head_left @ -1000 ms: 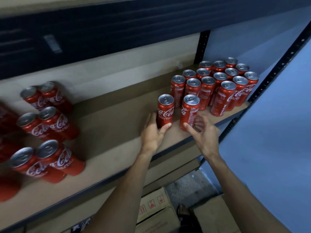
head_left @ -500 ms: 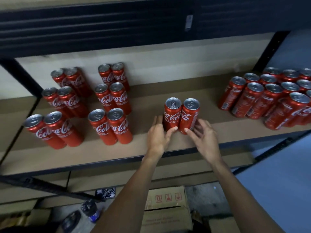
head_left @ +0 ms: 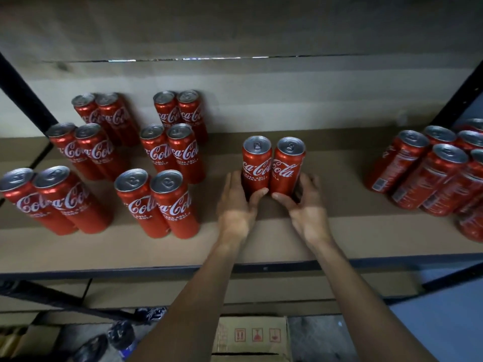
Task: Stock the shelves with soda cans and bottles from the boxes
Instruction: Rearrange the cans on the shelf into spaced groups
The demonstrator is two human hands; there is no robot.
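both hands (head_left: 236, 205) (head_left: 308, 205) grip two slim glossy aluminium cans (head_left: 273, 167)

Our two cans (head_left: 273, 165) stand together on the shelf (head_left: 261, 244), left hand (head_left: 236, 205) and right hand (head_left: 309, 205) flanking them. Can pairs (head_left: 156, 165) sit left, a cluster (head_left: 431, 173) right, box (head_left: 251, 335) below.

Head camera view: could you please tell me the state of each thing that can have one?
Left red aluminium can of the middle pair: upright, sealed.
Right red aluminium can of that pair: upright, sealed.
Left hand: grips the left can's base.
Right hand: grips the right can's base.
Twelve red cans at left: upright, paired.
Red cans at right: upright, clustered.
Brown cardboard box below: looks closed.
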